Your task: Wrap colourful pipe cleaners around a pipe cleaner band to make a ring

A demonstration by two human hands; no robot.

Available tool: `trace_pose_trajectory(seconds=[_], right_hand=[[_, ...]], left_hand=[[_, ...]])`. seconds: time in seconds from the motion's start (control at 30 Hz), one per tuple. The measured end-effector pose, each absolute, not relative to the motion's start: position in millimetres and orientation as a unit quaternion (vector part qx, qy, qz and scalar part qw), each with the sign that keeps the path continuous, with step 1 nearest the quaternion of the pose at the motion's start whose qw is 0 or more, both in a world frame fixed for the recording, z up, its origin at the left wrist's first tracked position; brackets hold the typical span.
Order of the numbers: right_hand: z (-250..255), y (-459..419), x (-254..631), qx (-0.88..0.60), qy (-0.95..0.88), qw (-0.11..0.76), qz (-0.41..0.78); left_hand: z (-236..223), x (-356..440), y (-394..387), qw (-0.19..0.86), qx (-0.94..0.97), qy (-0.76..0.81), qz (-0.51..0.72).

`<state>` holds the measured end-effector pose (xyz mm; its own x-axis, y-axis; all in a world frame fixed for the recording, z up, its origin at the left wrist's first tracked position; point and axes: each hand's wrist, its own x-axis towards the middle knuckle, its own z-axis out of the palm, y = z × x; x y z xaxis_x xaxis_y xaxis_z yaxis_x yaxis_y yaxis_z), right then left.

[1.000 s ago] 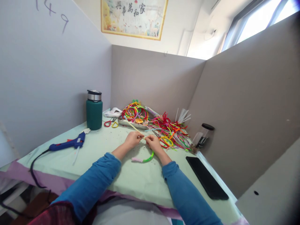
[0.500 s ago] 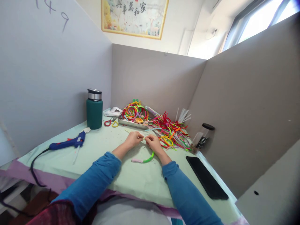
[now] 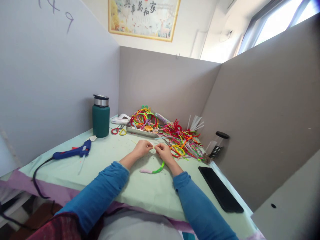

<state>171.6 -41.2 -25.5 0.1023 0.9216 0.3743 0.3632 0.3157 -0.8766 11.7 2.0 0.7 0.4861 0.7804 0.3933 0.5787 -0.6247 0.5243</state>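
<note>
Over the middle of the tabletop, in the head view, the left hand and right hand meet, fingers pinched closed on a thin yellow strip, apparently to control its small end. The green-and-pink strip curves beside the right hand. The partition shows "4" and "9"; the poster reads 家和萬事興, right to left. No brand is legible on the bottle.

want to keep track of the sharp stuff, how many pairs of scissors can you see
2. One pair lies between the green bottle and metal tray; the other pair is just beyond the right hand, by the colourful pile, which may hide more.
</note>
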Motion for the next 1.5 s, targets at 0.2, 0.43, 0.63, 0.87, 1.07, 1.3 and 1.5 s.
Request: trace_pose_trajectory(seconds=[0.2,0.43,0.63,0.87,1.07,1.3,1.5], right_hand=[[-26,-41,171,-0.516,-0.614,0.534,0.267],[-25,-42,171,-0.519,-0.614,0.533,0.264],[-26,-42,171,-0.512,-0.617,0.534,0.268],[-26,-42,171,-0.521,-0.619,0.528,0.256],[-24,-43,170,-0.53,-0.624,0.51,0.262],[-28,-40,170,-0.534,-0.639,0.501,0.238],[-24,-42,170,-0.54,-0.637,0.503,0.224]], left_hand=[[1,12,0,0.286,0.8,0.433,0.301],[6,12,-6,0.408,0.738,0.453,0.289],[6,12,-7,0.452,0.719,0.431,0.305],[6,10,-8,0.413,0.74,0.442,0.294],[3,10,-5,0.405,0.751,0.441,0.28],[2,10,-5,0.385,0.758,0.448,0.276],[-1,11,-2,0.381,0.769,0.437,0.271]])
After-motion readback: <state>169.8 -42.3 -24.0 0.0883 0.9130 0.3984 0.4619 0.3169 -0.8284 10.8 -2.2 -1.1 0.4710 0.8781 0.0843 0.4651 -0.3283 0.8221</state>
